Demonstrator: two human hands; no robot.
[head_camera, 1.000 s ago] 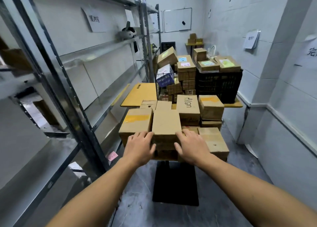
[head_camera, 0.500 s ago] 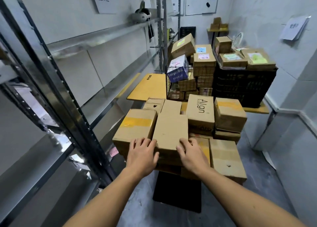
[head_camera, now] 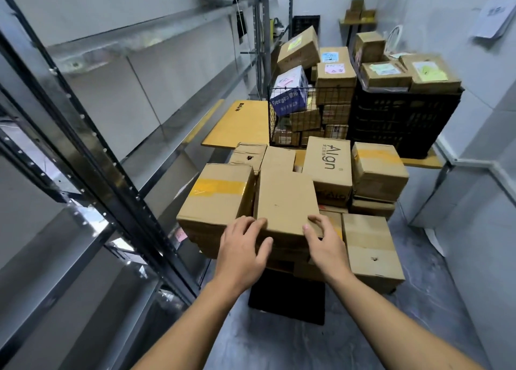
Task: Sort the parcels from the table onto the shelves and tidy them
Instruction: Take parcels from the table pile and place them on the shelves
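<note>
Parcel [head_camera: 286,199] still between both hands [head_camera: 241,248] [head_camera: 326,248]

Plain brown parcel [head_camera: 287,199]: lies flat on top of the stack, its near end held between left hand [head_camera: 243,244] and right hand [head_camera: 325,246]. Yellow-taped parcel [head_camera: 217,193]: touching, left of the grip. "Align" parcel [head_camera: 328,165]: beyond the grip, to the right. Steel shelves [head_camera: 134,42]: further left.

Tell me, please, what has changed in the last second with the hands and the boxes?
Little. The left hand and right hand keep gripping the near end of the plain box; the right one now curls more round its corner. Whether the box has lifted, I cannot tell. The view moved closer. The taped box and Align box stayed.
</note>
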